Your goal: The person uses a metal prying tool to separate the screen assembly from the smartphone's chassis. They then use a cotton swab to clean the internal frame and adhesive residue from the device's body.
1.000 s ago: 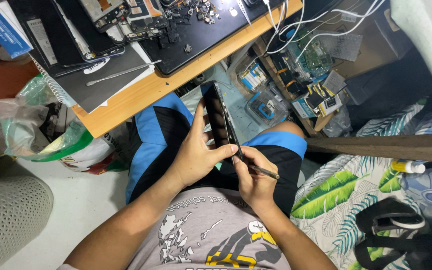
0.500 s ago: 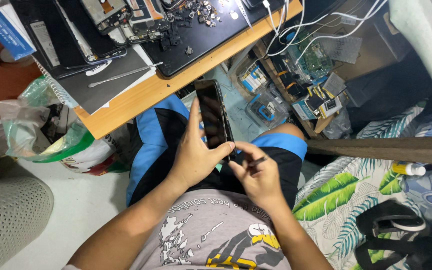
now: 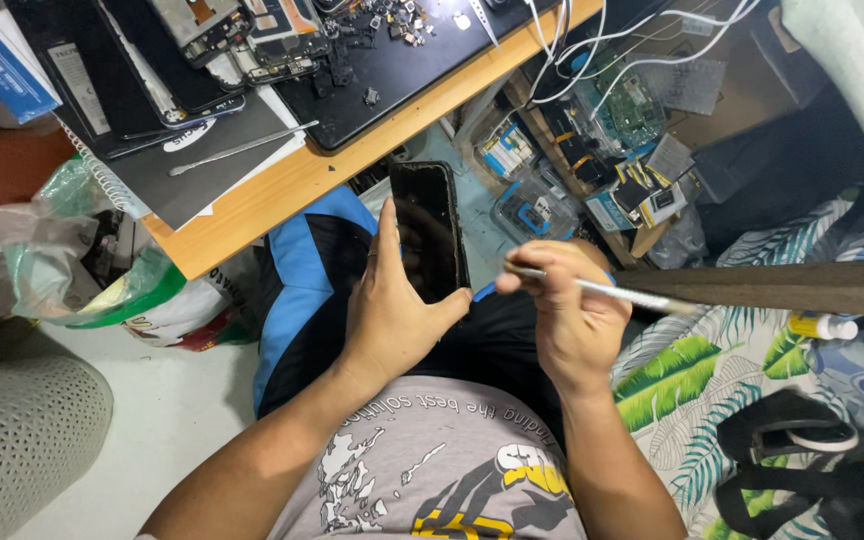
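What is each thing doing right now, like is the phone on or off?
Black flat phone: screen dark, held upright.
Left hand: gripping the phone.
Right hand: closed on thin silver metal tool.
Opened dismantled phones: lying on wooden desk.

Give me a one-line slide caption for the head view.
Left hand grips a black rectangular glass-fronted phone above the lap; right hand holds a thin silver metal tool beside it.
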